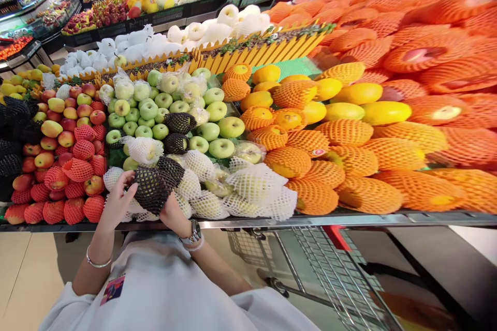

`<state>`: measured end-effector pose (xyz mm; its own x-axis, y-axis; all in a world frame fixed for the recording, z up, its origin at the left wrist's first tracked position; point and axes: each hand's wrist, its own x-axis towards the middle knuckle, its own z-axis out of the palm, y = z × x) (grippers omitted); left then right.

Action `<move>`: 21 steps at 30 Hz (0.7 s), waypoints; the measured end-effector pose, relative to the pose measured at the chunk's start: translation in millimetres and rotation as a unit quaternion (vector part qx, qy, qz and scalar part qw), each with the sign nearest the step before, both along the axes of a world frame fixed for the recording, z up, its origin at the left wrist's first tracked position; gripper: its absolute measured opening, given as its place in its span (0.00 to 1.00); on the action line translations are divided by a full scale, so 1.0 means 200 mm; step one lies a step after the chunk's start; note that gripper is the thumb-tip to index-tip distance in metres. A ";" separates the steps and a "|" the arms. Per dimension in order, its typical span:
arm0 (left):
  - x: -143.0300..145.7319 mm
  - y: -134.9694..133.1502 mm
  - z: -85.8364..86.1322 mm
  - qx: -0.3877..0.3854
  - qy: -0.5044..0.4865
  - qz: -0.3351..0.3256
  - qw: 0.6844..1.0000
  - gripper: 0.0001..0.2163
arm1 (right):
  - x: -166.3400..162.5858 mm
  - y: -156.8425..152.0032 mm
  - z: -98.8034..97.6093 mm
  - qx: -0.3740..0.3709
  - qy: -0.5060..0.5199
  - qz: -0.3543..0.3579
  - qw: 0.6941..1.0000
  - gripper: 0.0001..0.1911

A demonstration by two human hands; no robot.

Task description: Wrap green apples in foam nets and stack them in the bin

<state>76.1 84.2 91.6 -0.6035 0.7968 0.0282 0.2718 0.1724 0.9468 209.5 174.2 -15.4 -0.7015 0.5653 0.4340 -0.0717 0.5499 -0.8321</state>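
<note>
A fruit in a black foam net [150, 189] is between my two hands, just above the front of the apple display. My left hand [117, 199] is at its left side, with bent fingers and the thumb at the net's edge. My right hand [173, 215] is closed around its lower right side, its fingers partly hidden behind the net. The fruit itself is covered, so its kind does not show. A second black foam net [171, 171] lies against it. Around my hands are apples in white foam nets [200, 164], with bare green apples [148, 109] behind them.
Red apples [67, 138], many in red nets, fill the left section. Mangoes [345, 112] and orange-netted fruit [351, 194] lie to the right. A metal rail [240, 223] edges the display before me. A shopping cart [334, 274] stands below at the right.
</note>
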 end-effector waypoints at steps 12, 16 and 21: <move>-0.10 0.07 -0.19 0.013 0.032 0.063 0.997 0.15 | 0.04 0.08 0.15 0.017 -0.048 0.019 0.999 0.33; -0.07 0.07 -0.22 -0.002 0.037 0.059 0.998 0.13 | 0.11 0.14 0.22 0.012 -0.100 0.038 0.994 0.19; -0.06 0.09 -0.23 -0.014 0.037 0.074 0.996 0.13 | 0.17 0.20 0.24 -0.008 -0.111 0.059 0.992 0.05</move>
